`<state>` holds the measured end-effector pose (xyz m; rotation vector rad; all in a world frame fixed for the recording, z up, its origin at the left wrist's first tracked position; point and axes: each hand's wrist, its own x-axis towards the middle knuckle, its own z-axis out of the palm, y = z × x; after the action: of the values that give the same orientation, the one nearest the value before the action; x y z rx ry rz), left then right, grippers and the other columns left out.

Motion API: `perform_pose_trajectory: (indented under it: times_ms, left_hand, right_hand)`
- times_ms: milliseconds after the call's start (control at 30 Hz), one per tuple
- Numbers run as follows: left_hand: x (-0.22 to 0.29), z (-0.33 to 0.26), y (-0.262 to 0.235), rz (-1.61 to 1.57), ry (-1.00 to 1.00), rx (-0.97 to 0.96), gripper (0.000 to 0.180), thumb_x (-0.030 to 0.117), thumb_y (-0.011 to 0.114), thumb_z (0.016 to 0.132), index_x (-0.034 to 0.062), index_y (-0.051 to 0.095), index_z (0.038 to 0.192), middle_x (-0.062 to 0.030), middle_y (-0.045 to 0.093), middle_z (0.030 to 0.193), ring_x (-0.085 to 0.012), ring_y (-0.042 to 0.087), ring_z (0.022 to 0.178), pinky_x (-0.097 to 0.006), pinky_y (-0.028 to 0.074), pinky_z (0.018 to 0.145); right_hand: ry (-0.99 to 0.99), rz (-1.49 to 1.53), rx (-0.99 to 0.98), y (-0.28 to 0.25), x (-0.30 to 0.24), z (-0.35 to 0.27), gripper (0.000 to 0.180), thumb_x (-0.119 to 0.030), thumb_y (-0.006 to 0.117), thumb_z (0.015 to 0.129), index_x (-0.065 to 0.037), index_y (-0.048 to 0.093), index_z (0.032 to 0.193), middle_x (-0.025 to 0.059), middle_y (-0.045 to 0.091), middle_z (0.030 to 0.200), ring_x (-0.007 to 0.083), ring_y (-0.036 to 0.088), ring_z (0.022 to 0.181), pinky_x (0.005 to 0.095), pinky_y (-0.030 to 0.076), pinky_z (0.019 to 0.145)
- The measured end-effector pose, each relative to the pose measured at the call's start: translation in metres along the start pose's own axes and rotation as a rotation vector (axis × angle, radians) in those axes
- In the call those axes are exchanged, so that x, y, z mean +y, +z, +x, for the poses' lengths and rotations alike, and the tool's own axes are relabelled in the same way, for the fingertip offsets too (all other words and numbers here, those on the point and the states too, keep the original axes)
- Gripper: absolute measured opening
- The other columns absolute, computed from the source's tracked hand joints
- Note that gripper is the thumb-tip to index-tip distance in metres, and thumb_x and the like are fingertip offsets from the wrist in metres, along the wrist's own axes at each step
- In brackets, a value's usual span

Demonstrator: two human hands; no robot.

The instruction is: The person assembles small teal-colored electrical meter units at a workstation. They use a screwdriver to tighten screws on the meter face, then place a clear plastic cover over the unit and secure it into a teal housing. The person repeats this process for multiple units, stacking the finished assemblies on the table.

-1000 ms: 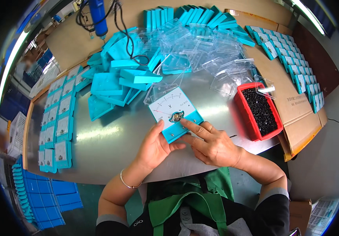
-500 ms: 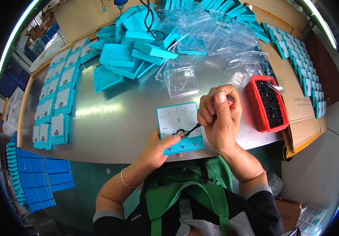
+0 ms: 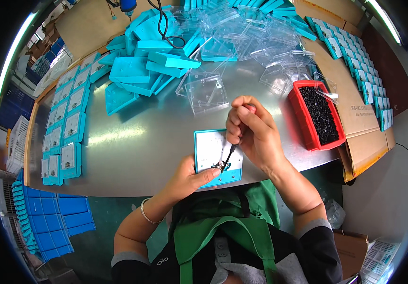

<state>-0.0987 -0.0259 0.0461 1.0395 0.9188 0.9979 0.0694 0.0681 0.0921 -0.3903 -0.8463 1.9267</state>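
My left hand (image 3: pixel 188 179) grips a voltmeter (image 3: pixel 208 147) with a white dial face and a turquoise frame, near the table's front edge. Its thumb lies on the meter's lower part, beside the exposed round movement (image 3: pixel 221 165). My right hand (image 3: pixel 259 134) is closed around a small screwdriver (image 3: pixel 232 150), whose dark shaft slants down to the left. The tip reaches the movement close to my left thumb; whether it sits in a screw is too small to tell. A reddish handle end shows between the right fingers.
A red bin (image 3: pixel 303 116) of small black parts stands at the right, beside a cardboard sheet (image 3: pixel 362 125). Turquoise cases (image 3: pixel 130 70) and clear covers (image 3: pixel 206 92) are heaped at the back. Finished-looking meters (image 3: pixel 73 125) line the left; more rows (image 3: pixel 355 66) stand far right. A blue power tool (image 3: pixel 128 5) hangs above.
The meter has turned slightly and tilted, so its dial markings show less. My right hand has shifted a little left and upward with the screwdriver, which stands steeper. The whole view has shifted slightly.
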Motion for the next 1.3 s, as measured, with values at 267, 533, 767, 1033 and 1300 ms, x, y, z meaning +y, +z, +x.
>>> perform_pose_trajectory:
  times_ms: [267, 533, 767, 1033, 1300]
  left_hand:
    - [-0.006, -0.006, -0.016, -0.315, -0.062, 0.071, 0.033, 0.018, 0.052, 0.088, -0.0070, 0.053, 0.109, -0.0140, 0.063, 0.092, -0.0191, 0.064, 0.073, -0.032, 0.054, 0.057]
    - [0.002, -0.026, -0.041, -0.215, 0.051, 0.267, 0.037, 0.015, 0.065, 0.082, -0.0047, 0.053, 0.111, -0.0134, 0.063, 0.096, -0.0200, 0.065, 0.077, -0.032, 0.056, 0.054]
    - [0.003, -0.028, -0.063, -0.233, 0.139, 0.346, 0.037, 0.013, 0.068, 0.082, -0.0027, 0.052, 0.111, -0.0122, 0.063, 0.097, -0.0195, 0.065, 0.077, -0.031, 0.057, 0.053]
    - [0.008, -0.041, -0.077, -0.264, 0.172, 0.393, 0.035, 0.013, 0.067, 0.083, -0.0027, 0.053, 0.110, -0.0124, 0.063, 0.095, -0.0201, 0.064, 0.075, -0.033, 0.055, 0.053]
    - [0.008, -0.018, -0.064, -0.332, 0.212, 0.394, 0.034, 0.013, 0.066, 0.083, -0.0017, 0.053, 0.111, -0.0123, 0.063, 0.097, -0.0210, 0.065, 0.077, -0.033, 0.054, 0.054]
  right_hand:
    - [-0.220, -1.176, -0.003, -0.027, -0.012, 0.008, 0.016, -0.008, 0.059, 0.086, -0.004, 0.060, 0.102, 0.0078, 0.057, 0.096, 0.0144, 0.055, 0.067, 0.0271, 0.046, 0.059]
    - [-0.547, -1.895, -0.471, -0.065, 0.023, 0.004, 0.010, -0.011, 0.065, 0.077, -0.005, 0.060, 0.083, 0.0074, 0.060, 0.109, 0.0260, 0.059, 0.085, 0.0354, 0.053, 0.065]
    - [-0.342, -1.842, -0.135, -0.044, 0.017, 0.032, 0.034, -0.013, 0.065, 0.080, -0.005, 0.058, 0.112, 0.0151, 0.054, 0.122, 0.0303, 0.061, 0.096, 0.0386, 0.053, 0.072]
    - [-0.390, -1.815, -0.502, -0.075, -0.002, 0.023, 0.042, -0.005, 0.068, 0.071, -0.014, 0.064, 0.112, 0.0154, 0.058, 0.120, 0.0324, 0.059, 0.101, 0.0391, 0.052, 0.078]
    - [-0.359, -2.076, -0.288, -0.039, 0.024, -0.003, 0.049, -0.023, 0.072, 0.074, -0.004, 0.058, 0.117, 0.0183, 0.050, 0.130, 0.0352, 0.046, 0.122, 0.0392, 0.046, 0.094]
